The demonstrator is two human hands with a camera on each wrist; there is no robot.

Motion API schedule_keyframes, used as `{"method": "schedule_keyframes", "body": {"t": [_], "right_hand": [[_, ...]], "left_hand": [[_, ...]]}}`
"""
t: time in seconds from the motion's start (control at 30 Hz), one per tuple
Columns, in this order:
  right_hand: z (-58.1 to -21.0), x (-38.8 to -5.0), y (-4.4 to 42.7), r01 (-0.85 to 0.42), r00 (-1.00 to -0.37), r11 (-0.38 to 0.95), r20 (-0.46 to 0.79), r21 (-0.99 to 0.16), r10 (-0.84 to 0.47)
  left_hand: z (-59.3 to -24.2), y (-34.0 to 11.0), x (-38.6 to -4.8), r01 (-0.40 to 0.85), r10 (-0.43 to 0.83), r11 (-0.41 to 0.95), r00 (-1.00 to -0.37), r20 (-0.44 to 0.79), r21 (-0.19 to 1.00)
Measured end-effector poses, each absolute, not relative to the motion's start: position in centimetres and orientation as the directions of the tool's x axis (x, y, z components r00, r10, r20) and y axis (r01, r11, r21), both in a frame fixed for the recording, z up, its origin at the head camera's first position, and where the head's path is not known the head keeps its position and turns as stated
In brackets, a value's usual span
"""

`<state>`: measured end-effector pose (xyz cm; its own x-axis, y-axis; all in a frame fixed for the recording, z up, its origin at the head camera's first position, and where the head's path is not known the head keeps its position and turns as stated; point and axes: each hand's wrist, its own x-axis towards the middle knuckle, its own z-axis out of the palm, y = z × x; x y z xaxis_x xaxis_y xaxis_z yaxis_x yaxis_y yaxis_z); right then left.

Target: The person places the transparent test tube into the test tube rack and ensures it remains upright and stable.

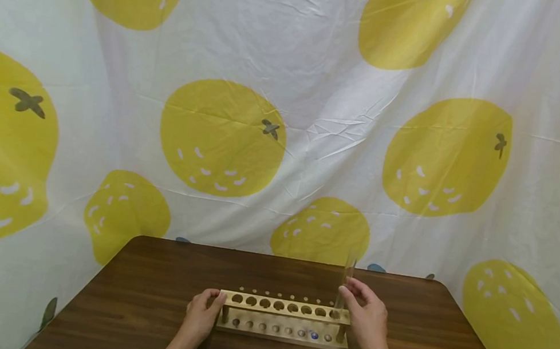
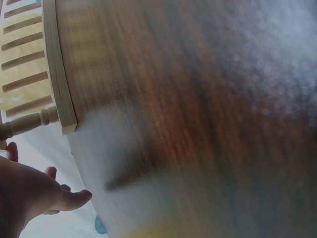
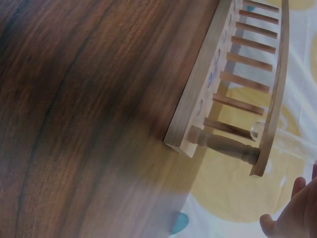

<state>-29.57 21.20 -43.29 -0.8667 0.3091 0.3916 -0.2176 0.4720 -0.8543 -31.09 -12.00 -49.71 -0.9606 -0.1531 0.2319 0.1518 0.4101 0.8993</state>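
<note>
A wooden test tube rack [image 1: 286, 306] stands upright on the table, with a row of round holes in its top board and matching hollows in its lower board. My right hand [image 1: 367, 318] pinches a clear glass test tube [image 1: 350, 266] upright at the rightmost hole. In the right wrist view, the rounded tube bottom [image 3: 255, 131] pokes just below the top board, and part of my right hand [image 3: 297, 213] shows at the edge. My left hand [image 1: 201, 312] holds the rack's left end by thumb and index finger. Its other fingers spread loosely in the left wrist view.
The dark brown wooden table [image 1: 154, 275] reaches back to a white curtain [image 1: 322, 75] printed with yellow fruit. Several upright pegs [image 3: 247, 59] line the rack's back. A blue spot [image 1: 314, 335] shows at one lower hollow.
</note>
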Motion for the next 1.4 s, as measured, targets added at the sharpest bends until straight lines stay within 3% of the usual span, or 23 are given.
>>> {"method": "schedule_keyframes", "body": {"t": [0.5, 1.4], "right_hand": [[-45.1, -29.5, 21.2, -0.155, -0.891, 0.493, 0.337, -0.856, 0.304], [-47.1, -29.2, 21.8, -0.136, -0.909, 0.615, 0.345, -0.777, 0.235]], "left_hand": [[-49.5, -12.0, -31.1, 0.152, -0.149, 0.415, -0.961, 0.232, 0.897], [-49.6, -12.1, -31.2, 0.169, -0.144, 0.413, -0.958, 0.247, 0.895]]}}
